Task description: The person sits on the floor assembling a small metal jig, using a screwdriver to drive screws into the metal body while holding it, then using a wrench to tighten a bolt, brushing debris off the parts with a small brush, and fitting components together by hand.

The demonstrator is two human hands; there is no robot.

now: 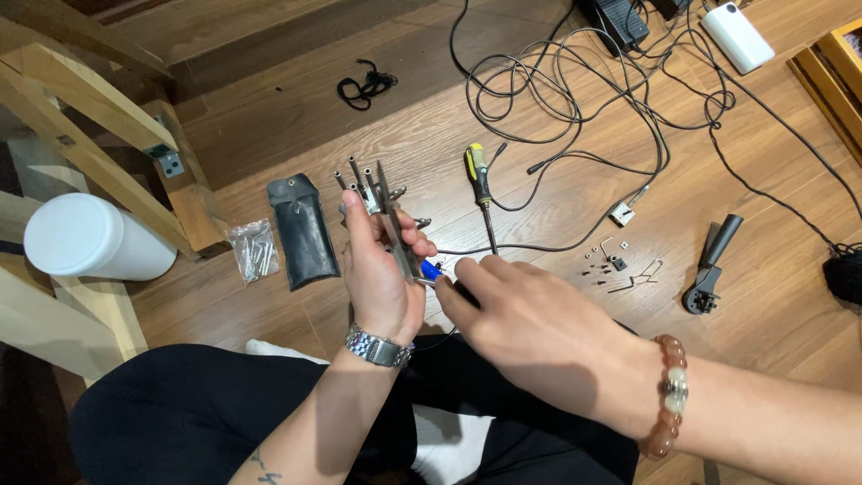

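Clearly, in the head view your left hand (382, 278) is clamped around a metal bracket with posts (382, 211), held upright above your lap, so its fingers are closed on that part. Your right hand (530, 328) pinches a small blue-tipped tool (431, 269) against the bracket's lower edge, fingers tight on it. I judge the chief risk is slippage: the tool's tip sits close to your left palm, and a hard push could drive it into skin. The upright posts look loosely seated and may tilt or drop if your grip shifts. Tiny screws and clips (615, 265) lie scattered on the wooden floor (539, 224), easily kicked or lost. Cables (575, 99) loop just behind the screwdriver (480, 184), inviting a snag.
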